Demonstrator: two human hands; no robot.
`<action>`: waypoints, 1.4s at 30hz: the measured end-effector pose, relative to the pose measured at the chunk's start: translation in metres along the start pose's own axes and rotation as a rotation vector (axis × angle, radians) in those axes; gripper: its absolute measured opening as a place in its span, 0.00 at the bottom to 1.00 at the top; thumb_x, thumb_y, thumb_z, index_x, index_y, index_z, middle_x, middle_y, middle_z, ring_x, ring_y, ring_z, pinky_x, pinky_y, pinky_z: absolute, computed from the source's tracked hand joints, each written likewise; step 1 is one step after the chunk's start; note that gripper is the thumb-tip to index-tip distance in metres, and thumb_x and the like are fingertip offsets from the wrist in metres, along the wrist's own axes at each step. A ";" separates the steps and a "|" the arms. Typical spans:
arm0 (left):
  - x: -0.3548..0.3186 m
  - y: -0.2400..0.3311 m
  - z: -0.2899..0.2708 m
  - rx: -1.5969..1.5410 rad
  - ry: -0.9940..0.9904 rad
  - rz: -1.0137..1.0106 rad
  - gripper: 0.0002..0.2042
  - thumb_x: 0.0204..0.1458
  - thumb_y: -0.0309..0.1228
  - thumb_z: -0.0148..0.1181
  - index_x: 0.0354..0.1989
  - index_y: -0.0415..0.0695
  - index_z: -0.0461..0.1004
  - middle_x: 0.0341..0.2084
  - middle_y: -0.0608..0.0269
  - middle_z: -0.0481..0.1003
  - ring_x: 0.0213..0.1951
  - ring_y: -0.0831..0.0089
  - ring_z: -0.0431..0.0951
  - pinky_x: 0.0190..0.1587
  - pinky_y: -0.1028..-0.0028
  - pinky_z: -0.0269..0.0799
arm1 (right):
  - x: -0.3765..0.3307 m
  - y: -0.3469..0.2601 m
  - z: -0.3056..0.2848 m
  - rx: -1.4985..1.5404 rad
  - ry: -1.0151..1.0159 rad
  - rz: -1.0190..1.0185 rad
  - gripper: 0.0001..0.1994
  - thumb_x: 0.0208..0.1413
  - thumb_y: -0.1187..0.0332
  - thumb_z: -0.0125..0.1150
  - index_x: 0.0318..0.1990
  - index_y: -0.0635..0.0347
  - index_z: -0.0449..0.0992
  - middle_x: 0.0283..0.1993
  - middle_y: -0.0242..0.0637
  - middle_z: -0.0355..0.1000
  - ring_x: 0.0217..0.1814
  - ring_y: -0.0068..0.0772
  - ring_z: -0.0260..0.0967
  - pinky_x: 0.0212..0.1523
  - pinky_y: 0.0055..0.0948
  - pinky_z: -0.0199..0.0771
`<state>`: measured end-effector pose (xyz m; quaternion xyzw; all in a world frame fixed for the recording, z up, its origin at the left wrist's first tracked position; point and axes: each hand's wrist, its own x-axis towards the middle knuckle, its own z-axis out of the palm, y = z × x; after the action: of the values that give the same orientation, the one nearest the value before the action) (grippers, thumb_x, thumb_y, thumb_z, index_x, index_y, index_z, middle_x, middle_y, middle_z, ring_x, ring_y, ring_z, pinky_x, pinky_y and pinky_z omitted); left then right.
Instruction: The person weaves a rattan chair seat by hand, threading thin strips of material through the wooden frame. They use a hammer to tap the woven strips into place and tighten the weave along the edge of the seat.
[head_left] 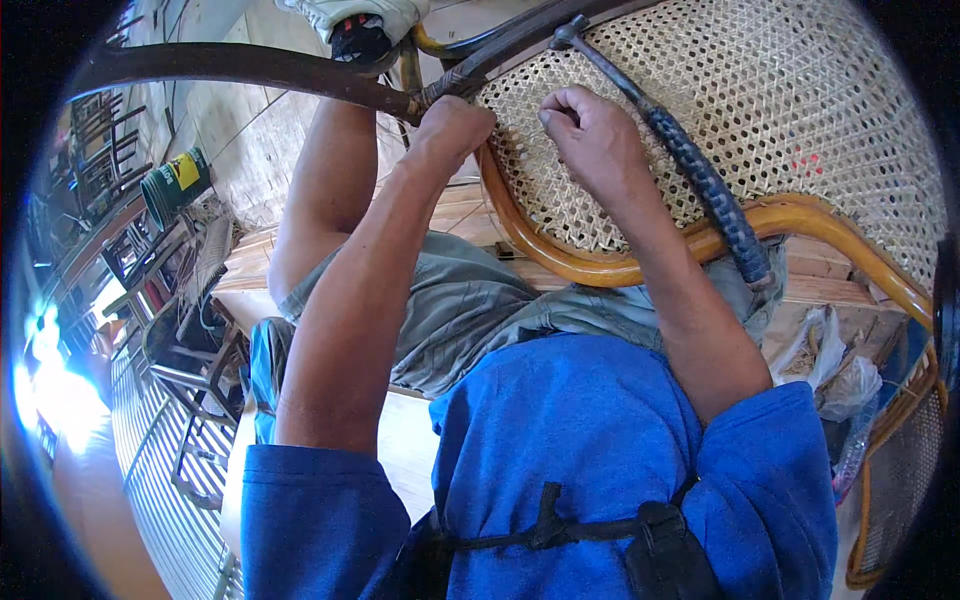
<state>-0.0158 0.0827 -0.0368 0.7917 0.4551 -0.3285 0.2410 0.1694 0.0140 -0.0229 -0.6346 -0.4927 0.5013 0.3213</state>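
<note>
A woven cane panel in a curved, varnished wooden frame rests across my lap. My left hand is closed at the panel's left edge, right by the joint where a dark curved rail meets the frame. What its fingers hold is hidden. Over the cane, my right hand has its fingers curled in a pinch; anything between them is too small to make out. Beside it, a hammer with a dark wrapped handle lies slantwise on the panel, crossing the frame's front edge.
A light wooden platform is beneath my legs. At left are a green can with a yellow label and several dark chair frames. Clear plastic bags lie at right, near another cane-panelled frame. A shoe shows at the top.
</note>
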 end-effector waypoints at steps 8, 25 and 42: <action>0.007 0.007 -0.024 0.058 -0.150 0.059 0.03 0.36 0.23 0.56 0.20 0.39 0.77 0.21 0.47 0.75 0.26 0.57 0.79 0.28 0.67 0.74 | -0.001 0.002 0.001 0.041 0.003 -0.014 0.11 0.52 0.65 0.56 0.36 0.65 0.74 0.26 0.41 0.72 0.27 0.31 0.69 0.28 0.29 0.69; -0.030 0.005 0.034 -0.505 0.337 -0.127 0.10 0.43 0.27 0.51 0.29 0.34 0.75 0.31 0.46 0.76 0.37 0.50 0.77 0.35 0.59 0.72 | -0.011 -0.039 -0.052 -0.132 0.125 0.027 0.10 0.53 0.68 0.56 0.40 0.64 0.74 0.27 0.32 0.71 0.29 0.20 0.68 0.31 0.21 0.69; -0.093 0.065 0.059 -0.996 0.832 -0.338 0.12 0.51 0.29 0.52 0.46 0.47 0.70 0.28 0.49 0.73 0.30 0.49 0.74 0.32 0.59 0.70 | 0.010 -0.030 -0.089 -1.056 -0.271 0.121 0.17 0.47 0.67 0.55 0.45 0.61 0.71 0.38 0.49 0.71 0.41 0.49 0.70 0.42 0.40 0.68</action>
<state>-0.0114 -0.0402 -0.0016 0.5645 0.7251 0.2202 0.3271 0.2454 0.0402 0.0274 -0.6665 -0.6769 0.2808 -0.1366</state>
